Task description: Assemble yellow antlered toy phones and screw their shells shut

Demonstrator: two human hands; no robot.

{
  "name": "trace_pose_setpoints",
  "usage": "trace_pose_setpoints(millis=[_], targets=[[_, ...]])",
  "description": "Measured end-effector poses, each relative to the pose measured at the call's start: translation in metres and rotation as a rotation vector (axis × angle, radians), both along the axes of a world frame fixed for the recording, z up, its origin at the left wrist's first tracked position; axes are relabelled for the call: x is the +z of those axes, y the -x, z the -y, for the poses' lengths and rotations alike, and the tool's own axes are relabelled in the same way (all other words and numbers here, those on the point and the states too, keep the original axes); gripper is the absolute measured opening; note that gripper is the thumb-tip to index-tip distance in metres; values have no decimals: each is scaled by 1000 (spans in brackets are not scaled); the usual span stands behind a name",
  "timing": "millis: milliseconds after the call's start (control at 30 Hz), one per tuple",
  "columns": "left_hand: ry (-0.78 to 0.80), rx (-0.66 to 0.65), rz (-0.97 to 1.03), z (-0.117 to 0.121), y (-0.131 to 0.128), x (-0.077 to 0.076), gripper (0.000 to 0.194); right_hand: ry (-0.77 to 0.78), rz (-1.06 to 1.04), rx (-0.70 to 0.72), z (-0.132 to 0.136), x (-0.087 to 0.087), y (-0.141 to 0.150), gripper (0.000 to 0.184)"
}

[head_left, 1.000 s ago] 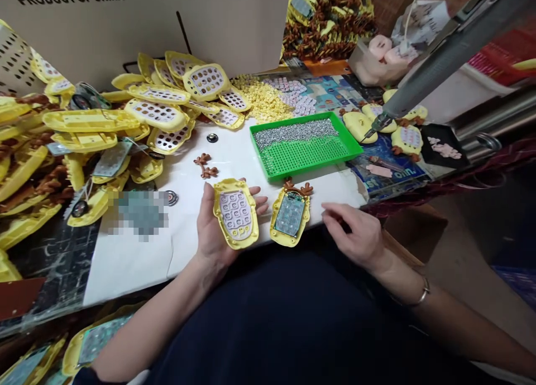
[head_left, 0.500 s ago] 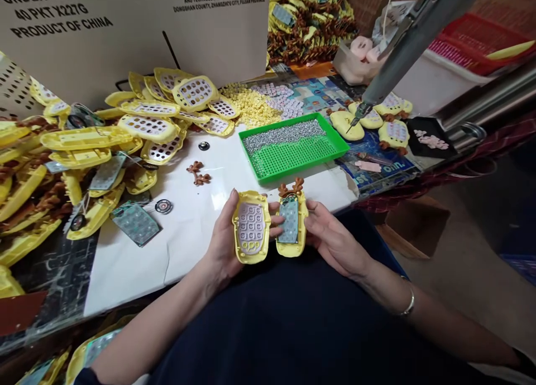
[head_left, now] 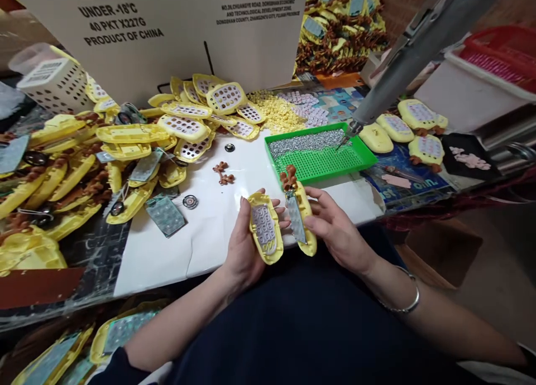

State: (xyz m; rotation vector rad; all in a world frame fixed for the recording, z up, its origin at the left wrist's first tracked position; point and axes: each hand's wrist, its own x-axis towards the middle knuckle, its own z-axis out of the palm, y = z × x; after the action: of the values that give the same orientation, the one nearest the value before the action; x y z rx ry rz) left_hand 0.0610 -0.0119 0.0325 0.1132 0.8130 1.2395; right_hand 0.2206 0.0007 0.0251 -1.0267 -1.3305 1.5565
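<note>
In my left hand point(head_left: 245, 245) lies a yellow toy-phone shell half point(head_left: 266, 229), its inside facing up with a pale rubber keypad set in it. My right hand point(head_left: 337, 229) grips the other yellow shell half point(head_left: 309, 220) by its side. That half carries a greenish circuit board point(head_left: 296, 217) and brown antlers point(head_left: 288, 177) at its top. It is tilted on edge, its board side turned toward the left half. The two halves are apart, side by side just over the table's front edge. Some left fingertips reach toward the board.
A green tray point(head_left: 301, 176) of small screws stands behind my hands, with a hanging screwdriver point(head_left: 354, 129) above it. Yellow shells point(head_left: 184, 127) are piled to the left. A loose circuit board point(head_left: 165, 215), speaker point(head_left: 190, 201) and brown antlers point(head_left: 223, 174) lie on the white sheet.
The right shell half has turned from facing up to tilted on edge toward the left. The left half is slightly rotated. The whole view has shifted, moving the table's contents rightward.
</note>
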Motion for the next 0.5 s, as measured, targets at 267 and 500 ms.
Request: trace_pose_setpoints(millis=[267, 500], targets=[[-77, -90, 107, 1, -1, -4, 52, -296, 449, 55, -4, 11, 24, 56], [-199, -87, 83, 4, -1, -9, 56, -653, 687, 65, -5, 10, 28, 59]])
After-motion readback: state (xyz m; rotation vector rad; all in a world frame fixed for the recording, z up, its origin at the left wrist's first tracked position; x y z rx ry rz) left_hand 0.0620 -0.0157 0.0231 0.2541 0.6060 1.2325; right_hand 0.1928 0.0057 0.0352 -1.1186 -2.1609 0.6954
